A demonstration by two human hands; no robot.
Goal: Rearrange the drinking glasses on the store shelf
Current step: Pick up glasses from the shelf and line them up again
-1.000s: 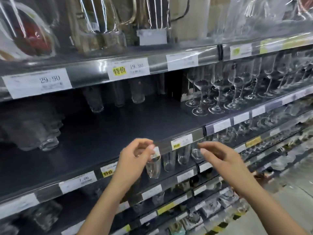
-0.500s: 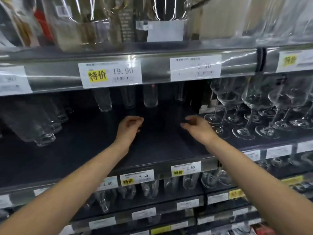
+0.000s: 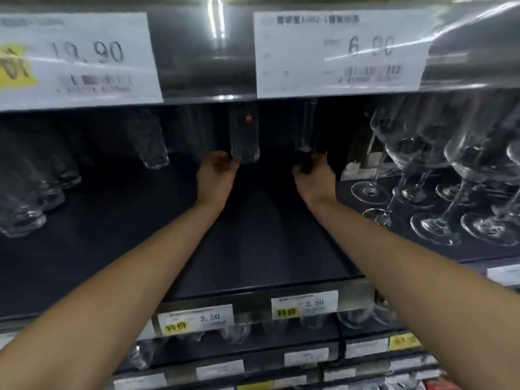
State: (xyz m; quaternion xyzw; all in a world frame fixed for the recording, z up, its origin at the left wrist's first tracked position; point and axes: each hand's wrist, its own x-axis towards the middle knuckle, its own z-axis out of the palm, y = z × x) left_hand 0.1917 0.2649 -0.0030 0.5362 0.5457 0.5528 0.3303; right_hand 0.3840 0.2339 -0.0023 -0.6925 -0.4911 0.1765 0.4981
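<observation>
Head view: I've both arms reaching to the back of the dark shelf (image 3: 253, 249). My left hand (image 3: 216, 175) curls against the foot of an upright tall glass (image 3: 244, 136) just to its right; I cannot tell whether it grips. My right hand (image 3: 315, 178) clasps the base of a slim glass (image 3: 309, 128) standing straight above it. The upper tag (image 3: 337, 52) reads 6.90, the lower tag (image 3: 305, 306) 2.50.

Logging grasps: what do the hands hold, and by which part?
The right hand grips a narrow tall glass by its base. The left hand curls against the base of the red-dotted glass; whether it holds it cannot be told.
</observation>
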